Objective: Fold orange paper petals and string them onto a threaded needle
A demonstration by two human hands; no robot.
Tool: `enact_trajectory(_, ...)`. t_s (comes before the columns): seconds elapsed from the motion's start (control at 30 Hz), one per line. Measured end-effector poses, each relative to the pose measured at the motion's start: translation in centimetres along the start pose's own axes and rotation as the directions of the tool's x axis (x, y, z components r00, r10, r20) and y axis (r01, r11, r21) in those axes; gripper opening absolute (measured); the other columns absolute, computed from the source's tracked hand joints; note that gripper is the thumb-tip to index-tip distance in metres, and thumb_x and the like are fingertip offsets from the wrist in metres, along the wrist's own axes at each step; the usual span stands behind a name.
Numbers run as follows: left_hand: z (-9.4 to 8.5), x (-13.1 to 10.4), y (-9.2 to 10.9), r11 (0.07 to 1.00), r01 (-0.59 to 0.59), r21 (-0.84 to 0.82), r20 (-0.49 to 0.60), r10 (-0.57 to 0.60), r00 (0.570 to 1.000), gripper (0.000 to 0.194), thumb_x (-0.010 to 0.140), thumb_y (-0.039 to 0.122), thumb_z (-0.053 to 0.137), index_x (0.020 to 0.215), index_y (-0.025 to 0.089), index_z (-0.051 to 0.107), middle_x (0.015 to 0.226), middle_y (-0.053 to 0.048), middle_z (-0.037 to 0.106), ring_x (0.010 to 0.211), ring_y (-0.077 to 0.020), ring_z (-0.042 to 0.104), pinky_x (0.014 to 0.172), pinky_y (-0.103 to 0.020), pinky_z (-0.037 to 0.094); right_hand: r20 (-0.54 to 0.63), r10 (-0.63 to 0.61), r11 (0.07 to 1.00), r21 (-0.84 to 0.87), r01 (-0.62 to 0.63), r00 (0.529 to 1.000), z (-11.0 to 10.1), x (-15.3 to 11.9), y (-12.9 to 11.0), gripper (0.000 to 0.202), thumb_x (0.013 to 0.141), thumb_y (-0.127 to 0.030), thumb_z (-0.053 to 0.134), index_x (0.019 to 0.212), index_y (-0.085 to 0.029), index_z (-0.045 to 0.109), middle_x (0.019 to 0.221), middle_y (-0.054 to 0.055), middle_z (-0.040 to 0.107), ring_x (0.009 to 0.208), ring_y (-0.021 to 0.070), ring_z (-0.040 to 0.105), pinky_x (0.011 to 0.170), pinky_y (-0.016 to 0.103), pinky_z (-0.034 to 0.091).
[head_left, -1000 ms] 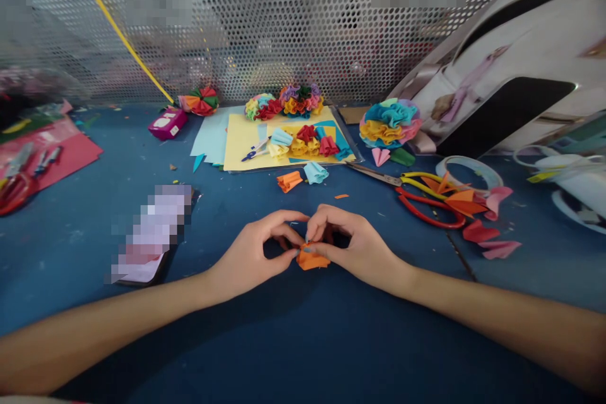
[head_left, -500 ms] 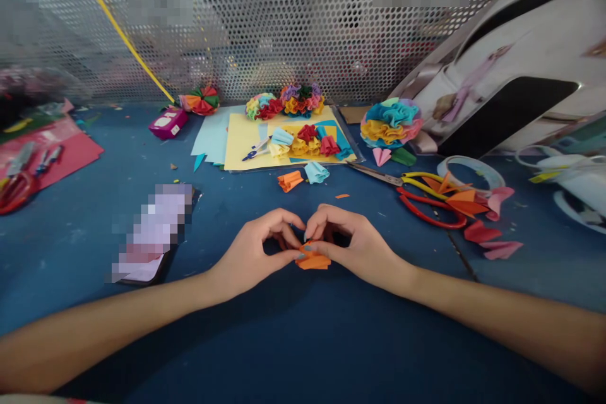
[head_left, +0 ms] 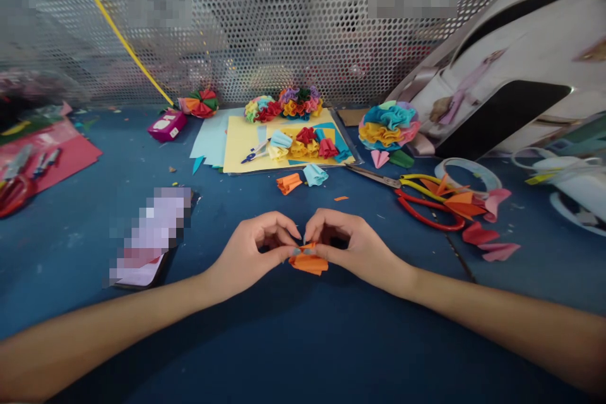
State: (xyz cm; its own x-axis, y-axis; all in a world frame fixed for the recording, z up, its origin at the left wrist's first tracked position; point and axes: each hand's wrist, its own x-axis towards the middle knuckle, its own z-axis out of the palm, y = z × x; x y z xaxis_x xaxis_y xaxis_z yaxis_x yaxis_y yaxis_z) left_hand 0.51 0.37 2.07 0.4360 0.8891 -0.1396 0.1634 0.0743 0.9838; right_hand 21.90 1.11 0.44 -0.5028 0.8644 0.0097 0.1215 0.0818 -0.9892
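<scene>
Perforated metal panelling (head_left: pixel 284 31) rose well beyond the fingertips, behind a blue table (head_left: pixel 284 347). Between the fingertips of both hands sat a small piece of orange paper (head_left: pixel 310 265), its folds spreading from the pinch toward the wearer. The left hand (head_left: pixel 249 255) gripped it between thumb and finger, and the right hand (head_left: pixel 362 255) did likewise, the thumbs nearly meeting along its upper part. Neither hand was clenched; the knuckles arched and the other fingers curled, partly hidden. Whether the paper touched the table could not be told.

The step in hand looked to be gathering the paper into pleats, much like the fluted orange piece (head_left: pixel 288 183) and the light blue piece (head_left: pixel 315 175) lying just beyond the fingers. The next move seemed to call for one firm pinch on the gathered part while the other hand shaped a fold, without crushing the flare. To the left of the fingers lay a phone (head_left: pixel 154 233); to their right, scissors (head_left: pixel 391 182); farther beyond them, pleated bundles (head_left: pixel 305 148) over a yellow sheet (head_left: pixel 237 142).
</scene>
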Motion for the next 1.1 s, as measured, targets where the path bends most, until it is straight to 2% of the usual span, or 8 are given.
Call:
enact_trajectory(0.17, 0.11, -0.06, 0.07, 0.996, 0.049, -0.076, 0.016, -0.048, 0.999, 0.014, 0.081, 0.012, 0.070, 0.091, 0.015, 0.061, 0.073, 0.000, 0.071, 0.060, -0.0091, 0.063, 0.058, -0.020, 0.050, 0.062, 0.030, 0.995, -0.094, -0.024, 0.998, -0.03, -0.12, 0.32, 0.020, 0.088, -0.034, 0.073, 0.084, -0.020, 0.060, 0.075, -0.003, 0.058, 0.062, 0.0101, 0.051, 0.058, 0.024, 0.043)
enact_trajectory(0.33, -0.04, -0.04, -0.15, 0.995, 0.053, -0.078, 0.028, -0.051, 0.998, 0.015, 0.082, 0.011, 0.067, 0.095, 0.015, 0.061, 0.076, 0.000, 0.070, 0.057, -0.0081, 0.063, 0.053, -0.018, 0.050, 0.020, 0.025, 0.992, -0.127, -0.022, 0.999, -0.03, -0.23, 0.55, 0.019, 0.090, -0.032, 0.070, 0.081, -0.020, 0.058, 0.073, -0.003, 0.058, 0.062, 0.0107, 0.052, 0.057, 0.024, 0.042)
enact_trajectory(0.57, 0.06, -0.06, -0.18, 0.995, 0.039, -0.094, 0.006, -0.038, 0.999, 0.013, 0.083, 0.016, 0.068, 0.094, 0.015, 0.060, 0.072, 0.001, 0.066, 0.057, -0.0092, 0.065, 0.057, -0.022, 0.056, -0.029, -0.013, 0.990, -0.138, 0.009, 0.999, -0.05, -0.23, 0.65, 0.020, 0.090, -0.034, 0.069, 0.080, -0.020, 0.058, 0.071, -0.003, 0.055, 0.059, 0.0104, 0.046, 0.054, 0.025, 0.037)
enact_trajectory(0.77, 0.15, 0.01, -0.13, 0.995, 0.036, -0.097, 0.013, -0.035, 0.999, 0.014, 0.083, 0.016, 0.069, 0.093, 0.015, 0.060, 0.071, 0.001, 0.068, 0.058, -0.0107, 0.067, 0.059, -0.023, 0.057, -0.026, 0.003, 0.995, -0.104, -0.006, 1.000, 0.01, -0.19, 0.74, 0.030, 0.087, -0.045, 0.074, 0.080, -0.020, 0.059, 0.069, -0.003, 0.055, 0.060, 0.0113, 0.049, 0.054, 0.025, 0.039)
enact_trajectory(0.93, 0.07, -0.10, -0.17, 0.996, 0.044, -0.078, 0.022, -0.043, 0.999, 0.015, 0.083, 0.018, 0.070, 0.095, 0.015, 0.061, 0.075, 0.000, 0.069, 0.061, -0.0109, 0.067, 0.061, -0.023, 0.056, -0.031, -0.001, 0.993, -0.117, -0.003, 1.000, 0.06, -0.23, 0.66, 0.020, 0.088, -0.032, 0.072, 0.079, -0.020, 0.059, 0.069, -0.003, 0.055, 0.060, 0.0105, 0.048, 0.054, 0.024, 0.039)
enact_trajectory(1.1, 0.27, -0.02, 0.18, 0.995, 0.080, 0.059, 0.061, -0.083, 0.995, 0.020, 0.080, 0.022, 0.077, 0.093, 0.017, 0.063, 0.077, 0.001, 0.069, 0.066, -0.0111, 0.064, 0.060, -0.022, 0.051, -0.013, -0.019, 0.988, -0.156, 0.017, 1.000, 0.20, -0.16, 0.18, 0.012, 0.084, -0.015, 0.066, 0.076, -0.020, 0.057, 0.068, -0.005, 0.053, 0.058, 0.0092, 0.045, 0.052, 0.023, 0.036)
